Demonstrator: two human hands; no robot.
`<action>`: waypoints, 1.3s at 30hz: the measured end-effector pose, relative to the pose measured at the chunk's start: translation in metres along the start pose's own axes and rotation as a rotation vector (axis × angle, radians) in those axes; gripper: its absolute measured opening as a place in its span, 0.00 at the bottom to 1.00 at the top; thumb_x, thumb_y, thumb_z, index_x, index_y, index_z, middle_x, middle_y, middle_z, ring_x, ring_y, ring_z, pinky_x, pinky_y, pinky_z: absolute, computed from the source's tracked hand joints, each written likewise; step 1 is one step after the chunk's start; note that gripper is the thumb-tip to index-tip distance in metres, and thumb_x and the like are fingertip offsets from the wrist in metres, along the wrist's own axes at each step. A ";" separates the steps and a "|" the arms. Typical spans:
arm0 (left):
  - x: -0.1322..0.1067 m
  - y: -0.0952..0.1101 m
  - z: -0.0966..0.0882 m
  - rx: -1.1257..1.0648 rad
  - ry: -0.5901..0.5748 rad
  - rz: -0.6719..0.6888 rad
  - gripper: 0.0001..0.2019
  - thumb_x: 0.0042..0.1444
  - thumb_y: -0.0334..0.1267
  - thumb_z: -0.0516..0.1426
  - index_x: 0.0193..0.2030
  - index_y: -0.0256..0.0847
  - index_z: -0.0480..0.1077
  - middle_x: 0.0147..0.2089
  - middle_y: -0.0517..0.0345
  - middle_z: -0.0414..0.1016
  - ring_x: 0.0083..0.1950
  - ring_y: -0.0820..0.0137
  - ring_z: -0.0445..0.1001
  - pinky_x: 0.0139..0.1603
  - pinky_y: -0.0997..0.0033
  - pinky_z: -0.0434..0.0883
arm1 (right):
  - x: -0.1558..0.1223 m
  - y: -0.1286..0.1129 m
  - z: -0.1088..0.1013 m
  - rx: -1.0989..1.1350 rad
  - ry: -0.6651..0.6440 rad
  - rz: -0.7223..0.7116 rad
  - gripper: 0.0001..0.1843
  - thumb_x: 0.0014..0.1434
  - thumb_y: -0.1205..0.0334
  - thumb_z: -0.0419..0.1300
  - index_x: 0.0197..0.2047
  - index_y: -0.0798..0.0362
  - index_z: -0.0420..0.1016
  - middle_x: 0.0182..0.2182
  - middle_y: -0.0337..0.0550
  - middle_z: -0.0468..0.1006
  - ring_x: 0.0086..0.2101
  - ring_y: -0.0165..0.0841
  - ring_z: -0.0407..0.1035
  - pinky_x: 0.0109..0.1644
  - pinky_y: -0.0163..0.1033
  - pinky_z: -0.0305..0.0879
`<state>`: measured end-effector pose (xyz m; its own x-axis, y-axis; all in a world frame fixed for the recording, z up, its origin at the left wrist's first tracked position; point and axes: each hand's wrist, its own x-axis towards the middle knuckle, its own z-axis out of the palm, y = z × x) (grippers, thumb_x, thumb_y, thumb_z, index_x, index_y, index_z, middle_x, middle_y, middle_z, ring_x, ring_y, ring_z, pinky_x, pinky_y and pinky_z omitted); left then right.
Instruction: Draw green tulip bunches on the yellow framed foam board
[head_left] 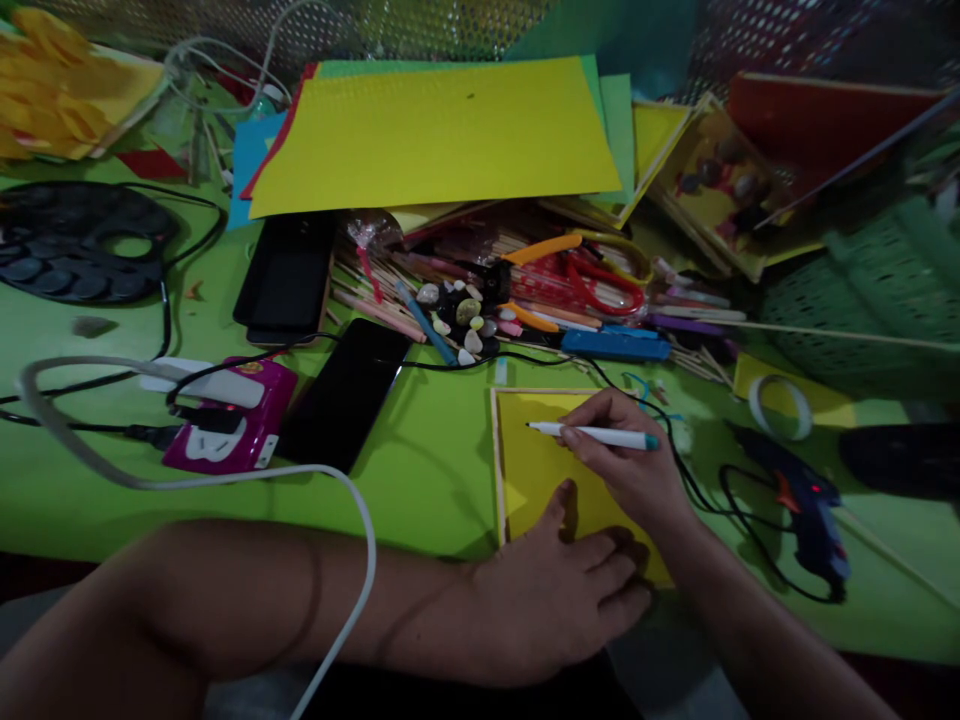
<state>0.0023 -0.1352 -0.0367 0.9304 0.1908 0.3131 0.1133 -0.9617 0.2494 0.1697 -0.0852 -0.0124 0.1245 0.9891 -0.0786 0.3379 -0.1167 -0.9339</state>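
My right hand (626, 460) grips a white marker (607, 436) with a teal end, its dark tip pointing left just over a yellow sheet (529, 480). Pale wooden sticks (496, 465) edge this sheet along its left and top sides. Flat on the lower part of the sheet lies my left hand (562, 590), fingers spread toward the right and thumb pointing up. Nothing is in it. Whether the marker's tip touches the paper I cannot tell. No drawn line can be made out on the sheet.
A glue gun (806, 510) with a red light lies at right, near a tape roll (780, 407). Phones (345, 395), a purple power socket (240, 415) and a white cable (360, 520) are at left. Pebbles (469, 312), scissors (607, 285) and yellow paper (442, 135) lie behind.
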 end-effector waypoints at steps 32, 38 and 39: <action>0.001 -0.001 -0.007 0.019 -0.028 0.014 0.20 0.73 0.37 0.48 0.67 0.42 0.69 0.70 0.49 0.71 0.71 0.59 0.67 0.67 0.34 0.66 | -0.001 -0.001 -0.001 -0.039 -0.025 0.031 0.08 0.55 0.59 0.69 0.31 0.50 0.73 0.25 0.38 0.76 0.25 0.31 0.66 0.27 0.36 0.62; 0.000 0.000 -0.002 0.034 -0.021 0.011 0.20 0.72 0.38 0.49 0.67 0.43 0.69 0.70 0.50 0.71 0.71 0.58 0.66 0.68 0.32 0.65 | -0.002 0.002 -0.002 -0.019 -0.051 0.030 0.07 0.57 0.60 0.68 0.32 0.50 0.73 0.26 0.37 0.76 0.25 0.30 0.65 0.28 0.35 0.61; 0.000 0.000 -0.001 0.035 -0.015 0.016 0.20 0.72 0.38 0.49 0.67 0.43 0.69 0.70 0.50 0.71 0.71 0.58 0.66 0.67 0.31 0.65 | -0.002 0.002 -0.002 -0.022 -0.052 0.029 0.07 0.57 0.60 0.68 0.32 0.50 0.73 0.26 0.37 0.76 0.25 0.30 0.65 0.27 0.35 0.61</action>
<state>0.0016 -0.1348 -0.0356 0.9373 0.1725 0.3030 0.1102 -0.9710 0.2121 0.1723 -0.0878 -0.0134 0.0860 0.9886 -0.1236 0.3551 -0.1463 -0.9233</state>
